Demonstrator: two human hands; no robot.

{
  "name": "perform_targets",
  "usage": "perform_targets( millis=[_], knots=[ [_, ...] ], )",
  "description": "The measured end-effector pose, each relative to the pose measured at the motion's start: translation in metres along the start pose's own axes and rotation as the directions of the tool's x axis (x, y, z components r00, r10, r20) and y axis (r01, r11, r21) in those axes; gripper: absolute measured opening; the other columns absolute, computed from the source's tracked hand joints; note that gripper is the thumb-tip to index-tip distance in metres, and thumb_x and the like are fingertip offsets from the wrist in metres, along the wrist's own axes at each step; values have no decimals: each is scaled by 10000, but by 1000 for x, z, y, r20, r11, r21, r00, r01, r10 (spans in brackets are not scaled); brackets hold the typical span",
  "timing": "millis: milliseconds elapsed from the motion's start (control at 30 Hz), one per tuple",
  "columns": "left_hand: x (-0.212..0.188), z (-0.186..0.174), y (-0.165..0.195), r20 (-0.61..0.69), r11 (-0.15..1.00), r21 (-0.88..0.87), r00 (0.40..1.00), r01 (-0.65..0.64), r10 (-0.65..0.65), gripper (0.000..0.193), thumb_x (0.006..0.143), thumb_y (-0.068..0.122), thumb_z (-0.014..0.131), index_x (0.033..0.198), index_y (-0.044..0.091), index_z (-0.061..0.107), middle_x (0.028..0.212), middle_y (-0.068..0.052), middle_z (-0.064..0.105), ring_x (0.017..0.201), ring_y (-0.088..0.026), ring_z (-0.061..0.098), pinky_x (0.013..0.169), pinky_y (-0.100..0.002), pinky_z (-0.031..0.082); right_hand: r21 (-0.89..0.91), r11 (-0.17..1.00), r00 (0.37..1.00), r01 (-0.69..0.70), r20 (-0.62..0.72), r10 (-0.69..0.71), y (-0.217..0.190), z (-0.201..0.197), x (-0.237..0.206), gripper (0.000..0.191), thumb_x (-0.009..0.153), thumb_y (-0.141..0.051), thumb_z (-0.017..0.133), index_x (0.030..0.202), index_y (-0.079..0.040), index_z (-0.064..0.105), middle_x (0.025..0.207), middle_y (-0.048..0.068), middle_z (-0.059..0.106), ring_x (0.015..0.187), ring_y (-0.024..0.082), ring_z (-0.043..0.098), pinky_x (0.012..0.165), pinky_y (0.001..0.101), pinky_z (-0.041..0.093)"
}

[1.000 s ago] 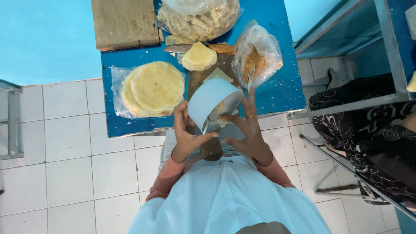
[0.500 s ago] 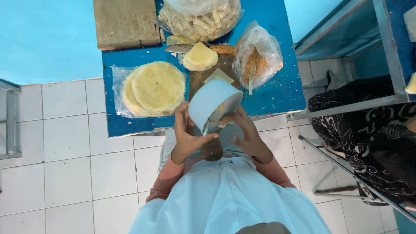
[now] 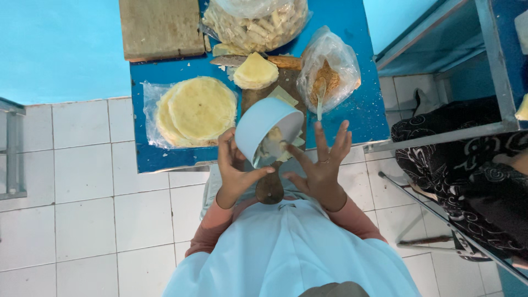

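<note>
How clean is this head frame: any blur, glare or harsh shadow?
Head view: even, soft light, no hard shadows; right hand and light blue bowl in the left hand fairly sharp; mild glare on the plastic bags; edges bend slightly.

The bowl [image 3: 264,129] perhaps hides its contents partly.

bowl [image 3: 263,127] light blue | table [image 3: 363,104] blue | flatbreads [image 3: 197,109] pale yellow | floor tiles [image 3: 82,209] white

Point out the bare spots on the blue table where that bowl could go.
Bare blue table lies below the crumb bag, at the right edge. A thin strip separates the wooden block and the flatbread stack. The middle, around the cutting board, is crowded.
</note>
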State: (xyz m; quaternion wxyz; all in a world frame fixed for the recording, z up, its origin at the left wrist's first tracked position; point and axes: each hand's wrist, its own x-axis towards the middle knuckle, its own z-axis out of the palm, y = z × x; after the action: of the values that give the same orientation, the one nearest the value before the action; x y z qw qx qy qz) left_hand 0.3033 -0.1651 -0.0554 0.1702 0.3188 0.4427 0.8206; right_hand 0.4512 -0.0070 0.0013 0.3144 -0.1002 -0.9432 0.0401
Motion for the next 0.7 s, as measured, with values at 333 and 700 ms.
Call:
perform_targets(
  millis=[333,700],
  knots=[
    [-4,-2,4,-14,995,99,1000,1,1,1046,702,167,1002,1498,60,333,1298,-79,627,1162,-125,609,993,-276,496,219,976,996,-22,84,4,-2,-3,18,551,941,-622,627,1298,-219,745,1696,249,201,1576,559,32,1215,741,84],
    [3,2,3,-51,994,106,999,20,-15,1058,700,120,997,1506,47,317,1319,-100,623,1173,-150,627,973,-294,529,793,561,966,-239,252,56,2,8,10,670,1077,-606,417,1539,-133,524,1751,260,96,1629,521,-34,1312,617,41]
  ],
)
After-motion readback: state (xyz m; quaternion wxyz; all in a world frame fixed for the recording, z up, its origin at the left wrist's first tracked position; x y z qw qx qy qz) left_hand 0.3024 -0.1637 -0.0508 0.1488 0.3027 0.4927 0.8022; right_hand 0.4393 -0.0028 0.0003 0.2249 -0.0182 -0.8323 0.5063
